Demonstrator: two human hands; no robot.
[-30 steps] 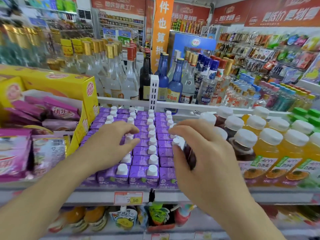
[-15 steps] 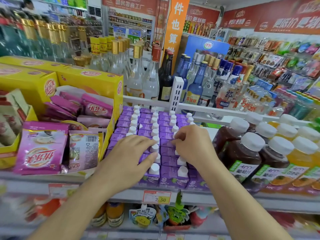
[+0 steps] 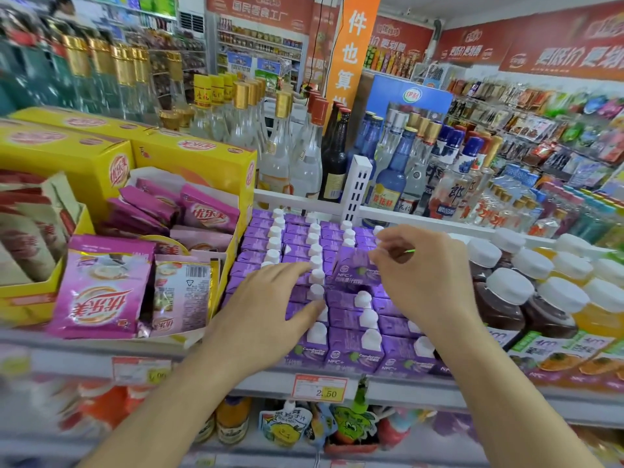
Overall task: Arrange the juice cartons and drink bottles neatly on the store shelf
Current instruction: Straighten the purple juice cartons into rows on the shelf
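The right hand (image 3: 418,282) pinches the top of one small purple juice carton with a white screw cap (image 3: 353,266), holding it raised and tilted above the block it belongs to; its cap is hidden behind the fingers. The left hand (image 3: 266,315) lies flat with straight fingers on the neighbouring purple cartons (image 3: 351,352), fingertips touching a white cap near the middle column, holding nothing.

The step in hand looks like reseating a single carton within the rows. The next move probably calls for lowering it upright into the gap just at 6 o'clock of it, label facing the aisle, while the flat hand keeps the adjoining rows from shifting.

The cartons are stubby glossy cardboard boxes with slanted tops, packed touching in four or so columns that run back to the white shelf rail (image 3: 304,201) at 12 o'clock. The front row stands at the shelf edge above a price tag reading 2.50 (image 3: 320,390).

At 3 o'clock of the hands stand dark and orange drink bottles with wide white lids (image 3: 506,298), close together. At 9 o'clock sits a yellow cardboard display box of pink sachets (image 3: 189,211). Beyond the rail, at 12 o'clock, stand tall clear and blue glass bottles (image 3: 391,177).
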